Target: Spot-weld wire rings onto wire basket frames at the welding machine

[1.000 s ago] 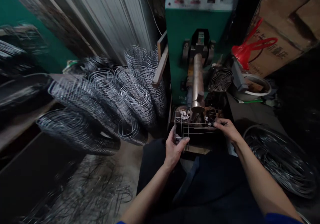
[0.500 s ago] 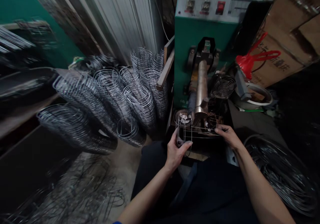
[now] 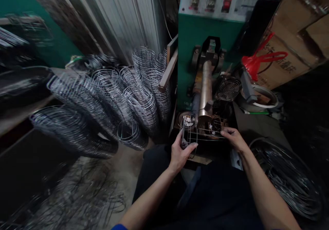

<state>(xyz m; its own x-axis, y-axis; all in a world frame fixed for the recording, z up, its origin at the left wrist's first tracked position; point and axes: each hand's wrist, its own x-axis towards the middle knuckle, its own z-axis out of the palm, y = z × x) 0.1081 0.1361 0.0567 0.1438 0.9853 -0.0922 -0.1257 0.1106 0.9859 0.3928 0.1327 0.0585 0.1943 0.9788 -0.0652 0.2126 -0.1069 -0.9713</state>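
Between my two hands, in front of the green machine (image 3: 189,82), is a thin wire frame (image 3: 190,135) made of rings and long straight wires. My left hand (image 3: 181,151) is closed round its ringed left end, with the thumb along the near side. At the right end of the straight wires, my right hand (image 3: 232,137) pinches with thumb and fingertips. The machine's round metal arm (image 3: 206,89) points toward me just beyond the frame. Under that arm sits a round dish (image 3: 183,118) holding small white bits. The fingertips of my left hand are partly hidden by the wires.
Several stacks of wire rings (image 3: 140,99) stand on the left. A wooden bar (image 3: 168,70) juts out beside the machine. To the right are a round fan guard (image 3: 228,88), a white bowl (image 3: 272,101), a red plastic bag (image 3: 253,63) and a wire coil (image 3: 290,178).
The view has shifted slightly, so the surroundings sit a little further left. Both hands keep their hold on the wire frame, nearly unmoved.
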